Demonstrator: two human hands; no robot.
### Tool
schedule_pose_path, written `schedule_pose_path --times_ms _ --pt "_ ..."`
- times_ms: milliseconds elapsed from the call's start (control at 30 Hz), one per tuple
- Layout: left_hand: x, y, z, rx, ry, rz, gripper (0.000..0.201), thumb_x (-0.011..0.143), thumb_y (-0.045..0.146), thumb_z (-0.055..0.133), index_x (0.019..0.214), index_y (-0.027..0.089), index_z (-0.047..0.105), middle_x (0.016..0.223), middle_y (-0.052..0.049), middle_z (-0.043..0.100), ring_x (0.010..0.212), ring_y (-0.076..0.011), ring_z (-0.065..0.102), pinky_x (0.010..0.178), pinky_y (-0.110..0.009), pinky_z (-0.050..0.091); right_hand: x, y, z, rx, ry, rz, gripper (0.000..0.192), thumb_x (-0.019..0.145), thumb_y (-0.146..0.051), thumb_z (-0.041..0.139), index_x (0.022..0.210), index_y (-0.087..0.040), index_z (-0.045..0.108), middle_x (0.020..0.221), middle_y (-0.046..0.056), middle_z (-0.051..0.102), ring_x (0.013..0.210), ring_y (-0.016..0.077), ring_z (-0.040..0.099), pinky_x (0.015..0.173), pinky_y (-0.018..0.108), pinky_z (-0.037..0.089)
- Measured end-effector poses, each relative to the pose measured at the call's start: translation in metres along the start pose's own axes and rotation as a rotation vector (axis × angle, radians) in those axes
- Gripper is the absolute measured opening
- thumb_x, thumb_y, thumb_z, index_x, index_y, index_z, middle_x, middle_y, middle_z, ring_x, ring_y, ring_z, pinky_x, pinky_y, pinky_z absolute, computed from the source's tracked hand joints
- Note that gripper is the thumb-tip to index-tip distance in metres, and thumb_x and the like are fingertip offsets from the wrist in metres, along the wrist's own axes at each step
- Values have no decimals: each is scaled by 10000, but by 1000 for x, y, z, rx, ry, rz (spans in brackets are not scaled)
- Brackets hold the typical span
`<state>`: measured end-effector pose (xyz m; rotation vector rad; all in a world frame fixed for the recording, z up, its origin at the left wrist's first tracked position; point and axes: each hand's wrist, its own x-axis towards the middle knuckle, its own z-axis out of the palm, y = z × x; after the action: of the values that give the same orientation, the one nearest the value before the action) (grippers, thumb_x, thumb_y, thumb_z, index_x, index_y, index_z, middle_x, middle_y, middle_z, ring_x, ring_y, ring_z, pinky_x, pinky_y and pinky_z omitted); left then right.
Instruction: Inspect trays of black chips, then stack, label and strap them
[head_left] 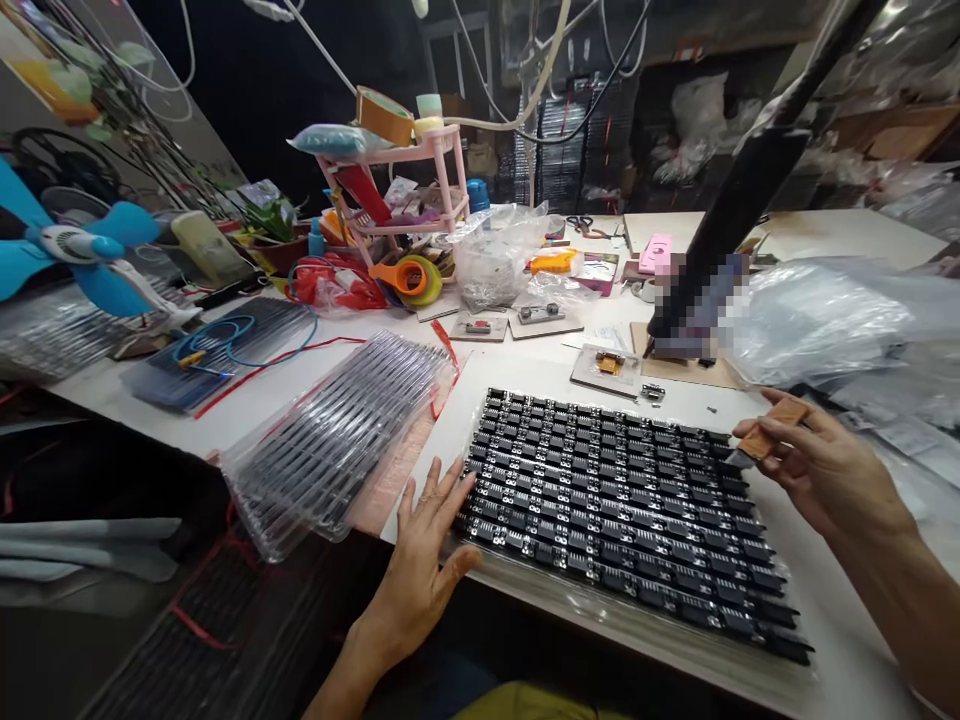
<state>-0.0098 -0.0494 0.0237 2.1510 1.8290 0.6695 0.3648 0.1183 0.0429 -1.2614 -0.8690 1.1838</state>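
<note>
Pressing flat, open left hand (424, 560) against black component tray (622, 510), right hand (806, 460) pinching small brown tool (772, 428) at tray's far edge

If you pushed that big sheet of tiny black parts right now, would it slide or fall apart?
The flat array of small black parts would probably slide as one piece on the white table. Lifted, it likely sags. The left hand rests at its edge.

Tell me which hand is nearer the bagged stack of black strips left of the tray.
Left. The left hand rests at the tray's near-left edge, beside the bagged stack. The right hand, holding a small brown tool, is beyond the tray's far-right corner.
</note>
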Motion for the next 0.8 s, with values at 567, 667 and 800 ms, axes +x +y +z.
schedule_pose_path --times_ms 567,667,800 --pt "132 -22 4 -59 -332 -64 823 872 694 203 1502 188 50 1563 -98 -16 1431 -257 -63 1138 -533 46 1 -9 -6 1 61 -52 583 577 -310 808 1111 -234 585 713 70 682 518 97 500 399 125 364" --pt "129 -24 4 -68 -321 -55 825 872 693 204 1502 183 52 1565 -110 -1 1434 -266 -52 1135 -544 55 -2 -11 -2 -12 57 -53 599 588 -332 801 1132 -233 569 702 63 677 519 105 500 394 135 352" --pt "130 -30 7 -266 -223 -62 843 859 703 261 1501 181 102 1569 -99 42 1441 -258 -7 1156 -488 32 -2 -11 0 -19 71 -38 615 590 -330 802 1142 -220 553 702 64 670 551 124 526 405 148 353"
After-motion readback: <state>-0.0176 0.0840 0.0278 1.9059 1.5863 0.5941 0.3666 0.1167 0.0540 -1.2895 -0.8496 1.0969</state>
